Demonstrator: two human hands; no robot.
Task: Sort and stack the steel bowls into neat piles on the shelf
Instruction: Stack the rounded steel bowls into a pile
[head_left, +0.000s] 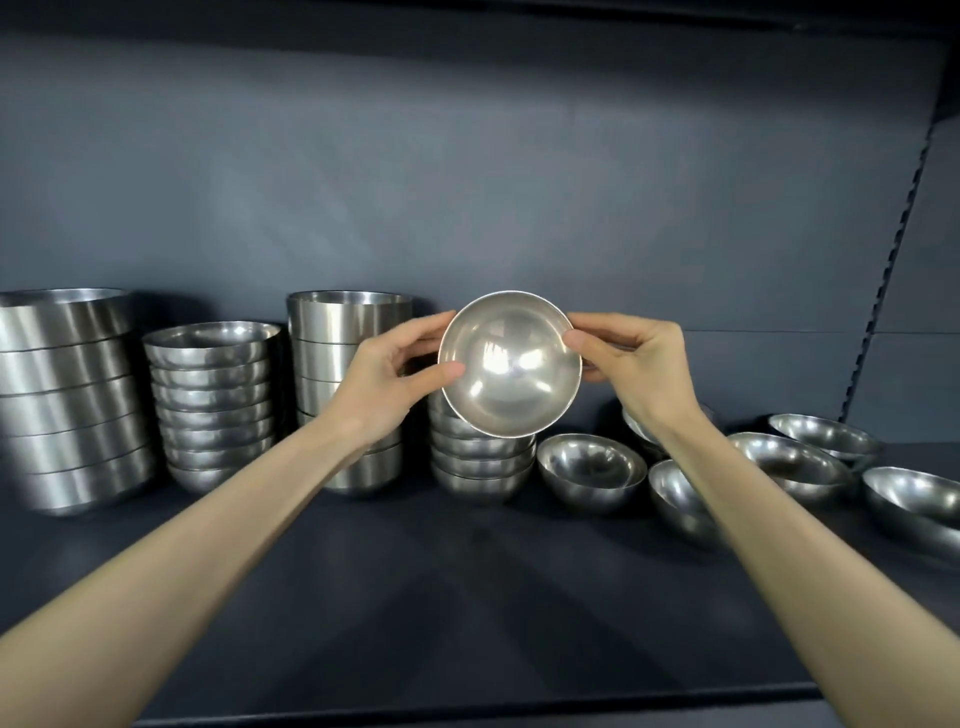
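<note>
The shelf (467, 597) is carrying tall stacks (213, 405) at its left end, a short stack (480, 465) at its middle and loose bowls (589, 470) toward its right. Above its middle you are holding a bowl (509, 364), left hand (384, 379) and right hand (644, 364) pinching the rim.

**Bowl Count on the Shelf (467, 597)**

Four piles stand at left and centre: a wide pile (67, 400) of at least five bowls, a rounded pile (213, 405) of about eight, a tall pile (343, 332) partly hidden, and a low pile (483, 460) showing about four. Six loose bowls (592, 467) lie at lower right. Two hands, the left hand (384, 374) and the right hand (639, 364), hold one held bowl (509, 364).
</note>
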